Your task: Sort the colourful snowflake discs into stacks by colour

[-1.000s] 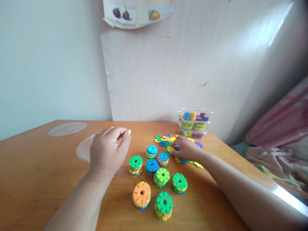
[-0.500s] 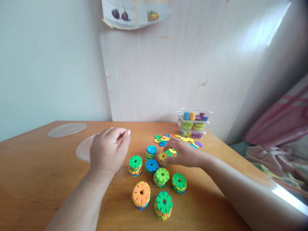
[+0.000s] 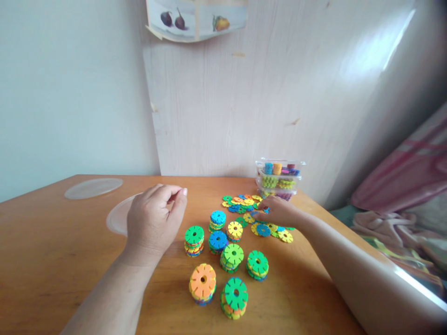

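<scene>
My left hand [image 3: 155, 214] hovers over the table left of the stacks, thumb and fingers pressed together; what is inside them, if anything, is hidden. My right hand [image 3: 279, 211] is over the loose notched plastic discs [image 3: 263, 229], with thumb and fingers apart and its fingertips among them. Between the hands stand several short stacks of these discs, including one topped yellow [image 3: 234, 229], one topped dark blue [image 3: 218, 239] and one topped light blue [image 3: 218, 217]. A green-topped stack [image 3: 194, 235] is nearest my left hand. Closer to me are an orange-topped stack [image 3: 203, 280] and more green-topped ones [image 3: 235, 293].
Clear plastic boxes [image 3: 280, 179] of coloured pieces are piled at the table's back right. Two translucent round lids [image 3: 93, 188] lie at the left on the wooden table [image 3: 70, 246]. Fabric [image 3: 380, 228] is heaped beyond the right edge.
My right hand has moved away from the yellow-topped stack, back and to the right, onto the loose discs. My left hand keeps the same pose.
</scene>
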{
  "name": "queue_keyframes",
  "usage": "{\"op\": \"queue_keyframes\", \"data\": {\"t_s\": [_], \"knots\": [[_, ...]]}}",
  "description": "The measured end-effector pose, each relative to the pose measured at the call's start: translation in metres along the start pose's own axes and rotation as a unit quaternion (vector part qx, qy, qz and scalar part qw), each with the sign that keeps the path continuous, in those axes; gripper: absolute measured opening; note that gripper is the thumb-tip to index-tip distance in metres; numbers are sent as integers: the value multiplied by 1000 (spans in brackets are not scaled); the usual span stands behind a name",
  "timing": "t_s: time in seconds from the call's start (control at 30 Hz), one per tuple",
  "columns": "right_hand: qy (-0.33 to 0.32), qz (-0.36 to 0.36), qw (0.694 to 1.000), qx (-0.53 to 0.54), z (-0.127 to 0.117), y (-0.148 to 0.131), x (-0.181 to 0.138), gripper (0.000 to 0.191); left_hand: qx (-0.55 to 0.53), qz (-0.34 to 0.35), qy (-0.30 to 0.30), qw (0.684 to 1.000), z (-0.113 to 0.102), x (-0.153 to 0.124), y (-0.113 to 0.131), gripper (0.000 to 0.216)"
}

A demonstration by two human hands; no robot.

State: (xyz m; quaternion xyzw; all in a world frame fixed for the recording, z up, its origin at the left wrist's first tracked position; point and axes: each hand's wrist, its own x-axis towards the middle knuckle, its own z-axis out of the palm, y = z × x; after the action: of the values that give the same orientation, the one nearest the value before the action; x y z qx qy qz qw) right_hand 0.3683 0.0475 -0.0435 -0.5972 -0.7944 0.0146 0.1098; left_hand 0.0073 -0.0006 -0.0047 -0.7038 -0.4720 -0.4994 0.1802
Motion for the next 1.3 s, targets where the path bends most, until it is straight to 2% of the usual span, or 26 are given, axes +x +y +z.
{"op": "queue_keyframes", "data": {"t_s": [0.13,0.23,0.37,0.47,0.53,0.63,0.77,0.9,1.03,1.2,1.3], "knots": [[-33,26,999,-31,4,-6,5,31,4,-1,-1,1000,0,0,0,21],[-21,25,999,-17,0,-13,5,28,5,-1,0,1000,0,0,0,21],[32,-59,996,67,-11,-31,-4,34,1,-4,0,1000,0,0,0,20],[30,-137,984,109,-19,-54,-15,35,-1,-3,2,1000,0,0,1,20],[20,-155,981,112,-20,-69,-21,33,0,1,3,1000,0,0,1,20],[18,-141,985,97,-20,-80,-26,38,1,5,4,1000,0,1,0,20],[0,-123,990,74,-27,-66,-25,44,-2,5,8,1000,0,1,0,18],[-70,-99,992,40,-38,-42,-27,38,3,4,6,1000,0,1,0,19],[-126,-70,989,-13,-34,-32,-27,44,6,9,2,1000,1,0,-1,20],[-135,-76,987,-35,-23,-29,-22,37,2,11,8,1000,1,1,-1,19],[-124,-75,989,-8,-24,-30,-20,32,4,12,7,1000,0,0,-1,19]]}}
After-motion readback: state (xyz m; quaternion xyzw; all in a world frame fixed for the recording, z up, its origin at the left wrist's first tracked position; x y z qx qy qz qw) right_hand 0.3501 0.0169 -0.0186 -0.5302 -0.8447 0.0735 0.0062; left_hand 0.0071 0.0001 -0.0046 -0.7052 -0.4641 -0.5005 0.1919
